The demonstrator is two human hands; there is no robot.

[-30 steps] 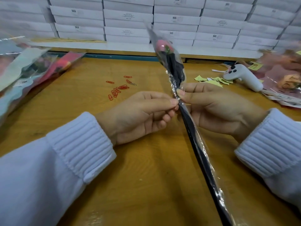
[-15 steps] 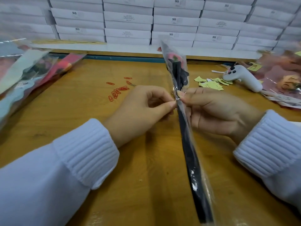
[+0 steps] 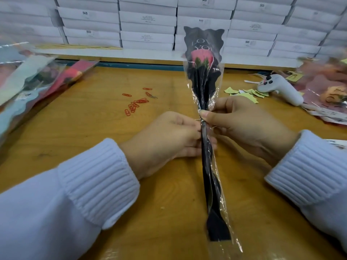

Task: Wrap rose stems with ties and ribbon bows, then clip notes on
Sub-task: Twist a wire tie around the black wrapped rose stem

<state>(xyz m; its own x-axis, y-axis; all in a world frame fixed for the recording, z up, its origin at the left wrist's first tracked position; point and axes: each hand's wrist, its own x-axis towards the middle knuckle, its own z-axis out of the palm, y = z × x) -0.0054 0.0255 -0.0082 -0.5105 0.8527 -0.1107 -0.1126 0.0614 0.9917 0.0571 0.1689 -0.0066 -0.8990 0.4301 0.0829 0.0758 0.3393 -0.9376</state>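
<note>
Nearest the camera, the flat black tail of the wrapped rose [image 3: 217, 228] sits low over the desk [image 3: 93, 128], and the sleeve runs up and away, nearly upright, to two hands meeting at its narrow neck. The left hand [image 3: 169, 136] curls its fingers round the stem from the left, fingertips closed on the gather; the right hand [image 3: 244, 124] pinches the same spot from the other side, thumb pressed on the film. Between them a thin tie [image 3: 197, 120] shows as fine wire sticking out either side of the stem, so the step in hand looks to be twisting it shut. To do that well, keep the right thumb firm on the gather so the film cannot slip, turn the ends snugly, and lay them flat where a bow can cover them. Above the hands the clear sleeve widens over scalloped black paper with pale lettering, a pink bloom [image 3: 201, 55] with green sepals inside. Farther off lie red paper clips [image 3: 137, 104] and yellow notes [image 3: 244, 92], untouched, near a white glue gun [image 3: 277, 89], with stacked white boxes [image 3: 148, 17] behind.
</note>
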